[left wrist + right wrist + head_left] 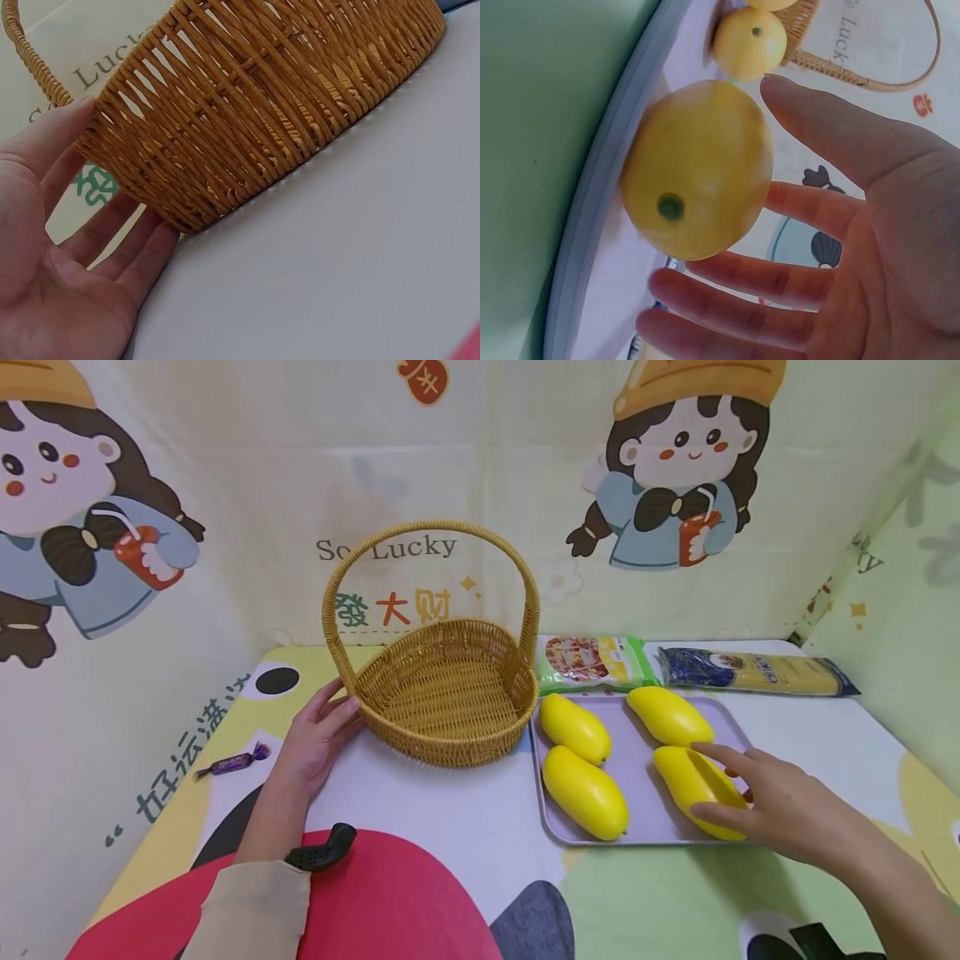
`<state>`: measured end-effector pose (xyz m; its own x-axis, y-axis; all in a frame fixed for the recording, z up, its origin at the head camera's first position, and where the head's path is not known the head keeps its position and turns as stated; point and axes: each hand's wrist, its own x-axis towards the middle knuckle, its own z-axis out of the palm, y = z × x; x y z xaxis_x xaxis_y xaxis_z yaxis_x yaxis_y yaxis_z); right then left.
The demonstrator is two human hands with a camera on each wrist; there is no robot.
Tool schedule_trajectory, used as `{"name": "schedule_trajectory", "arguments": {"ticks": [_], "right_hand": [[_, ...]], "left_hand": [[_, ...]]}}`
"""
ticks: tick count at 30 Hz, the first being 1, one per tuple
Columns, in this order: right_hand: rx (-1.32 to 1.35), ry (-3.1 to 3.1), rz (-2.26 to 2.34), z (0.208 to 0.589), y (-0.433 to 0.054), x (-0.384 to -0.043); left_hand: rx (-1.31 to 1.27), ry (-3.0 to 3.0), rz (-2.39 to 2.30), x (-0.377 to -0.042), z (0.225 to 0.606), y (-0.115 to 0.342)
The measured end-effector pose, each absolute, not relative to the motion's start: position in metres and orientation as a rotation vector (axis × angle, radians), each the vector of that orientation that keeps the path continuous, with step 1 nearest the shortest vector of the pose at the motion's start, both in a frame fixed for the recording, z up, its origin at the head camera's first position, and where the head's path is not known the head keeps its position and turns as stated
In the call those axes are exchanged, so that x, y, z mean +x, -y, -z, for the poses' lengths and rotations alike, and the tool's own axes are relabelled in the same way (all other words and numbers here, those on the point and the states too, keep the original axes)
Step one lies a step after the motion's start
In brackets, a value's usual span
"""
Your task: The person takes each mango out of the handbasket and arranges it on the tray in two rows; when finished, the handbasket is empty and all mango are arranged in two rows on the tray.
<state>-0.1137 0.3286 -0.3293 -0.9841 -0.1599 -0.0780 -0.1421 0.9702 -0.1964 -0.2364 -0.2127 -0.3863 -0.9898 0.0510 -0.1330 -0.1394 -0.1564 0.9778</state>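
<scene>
A woven wicker basket (pixel 442 752) with a tall arched handle stands at the table's middle. My left hand (pixel 318 739) touches its left side, the thumb at the rim by the handle's foot and the fingers against the outer wall (pixel 225 112). Right of the basket, a lilac tray (pixel 637 760) carries several yellow mangoes. My right hand (pixel 780 802) is at the front right mango (pixel 693 789), fingers spread over it and thumb on its near side. In the right wrist view the mango's green-dotted end (pixel 697 172) faces the camera, between thumb and fingers.
Another mango (pixel 671 716) lies behind that one, with two more (pixel 585 793) along the tray's left side. Behind the tray lie a green-edged food packet (pixel 596 662) and a long pasta-like pack (pixel 757 671). A purple-wrapped candy (pixel 234 762) lies at the left.
</scene>
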Motion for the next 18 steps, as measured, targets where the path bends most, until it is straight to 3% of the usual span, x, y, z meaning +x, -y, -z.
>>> {"name": "schedule_trajectory", "arguments": {"ticks": [10,18], "right_hand": [[-0.267,-3.059,0.292,0.325,-0.321,-0.115],[-0.295,-3.072,0.300,0.312,-0.307,-0.134]], "left_hand": [[-0.099,-1.975,-2.283,-0.237,0.386,0.215],[-0.193,-2.088,-2.148,-0.235,0.378,0.212]]}}
